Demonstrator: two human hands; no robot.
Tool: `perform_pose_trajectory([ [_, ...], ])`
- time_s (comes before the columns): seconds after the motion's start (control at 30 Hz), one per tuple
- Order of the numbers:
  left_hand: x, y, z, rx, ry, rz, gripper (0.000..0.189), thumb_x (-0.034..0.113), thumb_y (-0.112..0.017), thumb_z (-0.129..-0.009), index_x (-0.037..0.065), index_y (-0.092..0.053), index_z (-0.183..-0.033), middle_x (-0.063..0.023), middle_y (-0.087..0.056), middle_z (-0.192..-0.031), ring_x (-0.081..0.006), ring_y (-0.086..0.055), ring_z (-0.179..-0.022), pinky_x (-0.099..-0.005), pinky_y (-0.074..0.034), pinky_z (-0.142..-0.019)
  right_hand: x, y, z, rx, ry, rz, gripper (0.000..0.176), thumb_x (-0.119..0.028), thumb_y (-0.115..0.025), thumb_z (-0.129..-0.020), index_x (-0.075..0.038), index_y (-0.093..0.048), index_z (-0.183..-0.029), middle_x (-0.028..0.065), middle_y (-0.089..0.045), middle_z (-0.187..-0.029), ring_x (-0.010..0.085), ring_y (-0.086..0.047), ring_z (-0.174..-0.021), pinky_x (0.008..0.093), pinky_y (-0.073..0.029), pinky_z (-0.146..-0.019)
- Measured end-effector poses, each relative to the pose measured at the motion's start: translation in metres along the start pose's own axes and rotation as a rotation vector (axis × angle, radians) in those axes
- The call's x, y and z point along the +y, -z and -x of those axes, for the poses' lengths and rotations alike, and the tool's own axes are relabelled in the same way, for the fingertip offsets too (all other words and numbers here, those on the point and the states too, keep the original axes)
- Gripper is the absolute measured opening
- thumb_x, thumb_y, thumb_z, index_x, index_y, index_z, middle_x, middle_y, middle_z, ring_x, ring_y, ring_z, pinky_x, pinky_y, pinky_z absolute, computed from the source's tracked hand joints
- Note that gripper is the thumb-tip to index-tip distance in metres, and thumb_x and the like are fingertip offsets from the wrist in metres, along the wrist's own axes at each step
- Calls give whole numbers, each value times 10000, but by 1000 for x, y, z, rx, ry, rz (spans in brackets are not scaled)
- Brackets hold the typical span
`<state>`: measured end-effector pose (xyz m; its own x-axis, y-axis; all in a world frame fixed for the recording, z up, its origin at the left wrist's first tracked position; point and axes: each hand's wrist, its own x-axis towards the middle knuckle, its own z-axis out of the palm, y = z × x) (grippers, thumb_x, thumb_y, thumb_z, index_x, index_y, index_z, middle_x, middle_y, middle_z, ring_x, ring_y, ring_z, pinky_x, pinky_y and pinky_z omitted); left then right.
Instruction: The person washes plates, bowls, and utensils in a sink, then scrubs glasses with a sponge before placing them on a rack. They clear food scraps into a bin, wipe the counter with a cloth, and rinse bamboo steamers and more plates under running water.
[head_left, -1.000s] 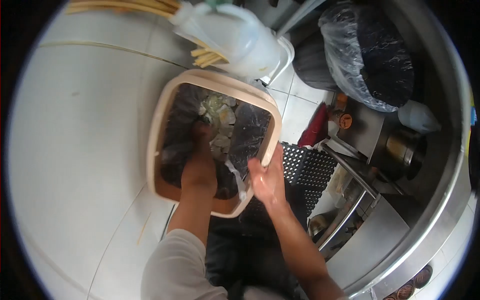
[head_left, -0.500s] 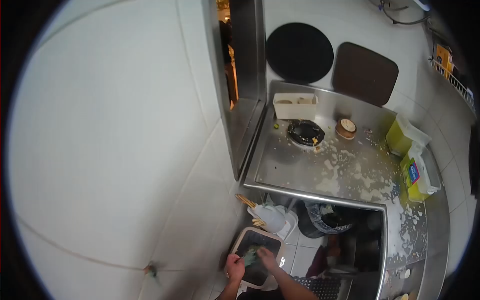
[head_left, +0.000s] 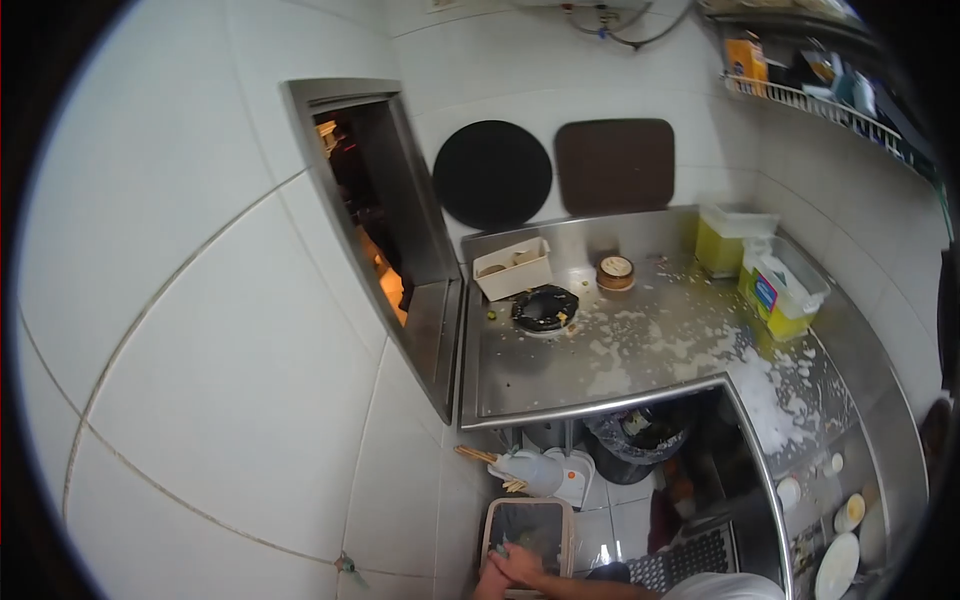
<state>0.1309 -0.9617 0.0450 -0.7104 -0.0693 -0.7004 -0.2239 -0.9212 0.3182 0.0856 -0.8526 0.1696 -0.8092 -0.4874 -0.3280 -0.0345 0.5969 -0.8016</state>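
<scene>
My left hand [head_left: 490, 580] and my right hand [head_left: 518, 565] are close together over the near left part of a bin with a pale rim [head_left: 571, 545]. Both are closed, the right overlapping the left in this view. A small bit of a crumpled green piece [head_left: 503, 548] shows at their fingers; its kind I cannot tell. Inside the bin, dark contents with a greenish patch are partly visible beyond the hands.
A steel counter [head_left: 540, 385] with foam and scraps holds a black ring-shaped item [head_left: 546, 309], a cream box [head_left: 513, 270], a brown bowl [head_left: 615, 272] and yellow-green tubs [head_left: 735, 240]. Below it stands a lined black bin [head_left: 625, 465]. Sticks [head_left: 475, 454] protrude beside the wall.
My hands have come together and moved toward the near side of the bin. Less of the green piece shows between them. The camera view has turned, showing more shelf and counter.
</scene>
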Motion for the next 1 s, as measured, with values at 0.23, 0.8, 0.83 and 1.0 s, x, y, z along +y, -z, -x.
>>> perform_pose_trajectory([
  [0.23, -14, -60, 17, 272, -419, -921, 384, 349, -428, -970, 42, -589, -1134, -105, -648, -1103, -261, -635, -985, -430, -523, -853, 24, 5, -48, -58, -138, 11, 522, -430, -548, -816, -39, -656, -1144, 259, -619, -1163, 432, -581, -1100, 466, -460, -971],
  [0.8, -123, -288, 34, -338, -244, -552, 503, 277, -521, -978, 53, -372, -1402, -156, -498, -1345, -287, -520, -1197, -411, -410, -1021, 121, 237, 66, -180, -253, -1872, 569, -591, -540, -900, -107, -608, -1192, 38, -604, -1241, 193, -526, -1176, 448, -394, -1001],
  [0.83, -160, -308, 32, -355, -179, -593, 503, 277, -521, -978, 53, -372, -1402, -156, -498, -1345, -287, -520, -1197, -411, -410, -1021, 137, 261, 94, -108, -253, -1919, 569, -591, -540, -900, -107, -608, -1192, 38, -604, -1241, 193, -526, -1176, 448, -394, -1001],
  [1.0, -269, -413, 106, -773, -1038, -2025, 776, 256, -614, -927, 66, -142, -1512, -296, -189, -1504, -379, -310, -1357, -457, -283, -1107, 211, 347, 211, 580, -263, -1318, 694, -364, -685, -836, -65, -431, -1408, 173, -432, -1426, 270, -420, -1306, 356, -351, -1049],
])
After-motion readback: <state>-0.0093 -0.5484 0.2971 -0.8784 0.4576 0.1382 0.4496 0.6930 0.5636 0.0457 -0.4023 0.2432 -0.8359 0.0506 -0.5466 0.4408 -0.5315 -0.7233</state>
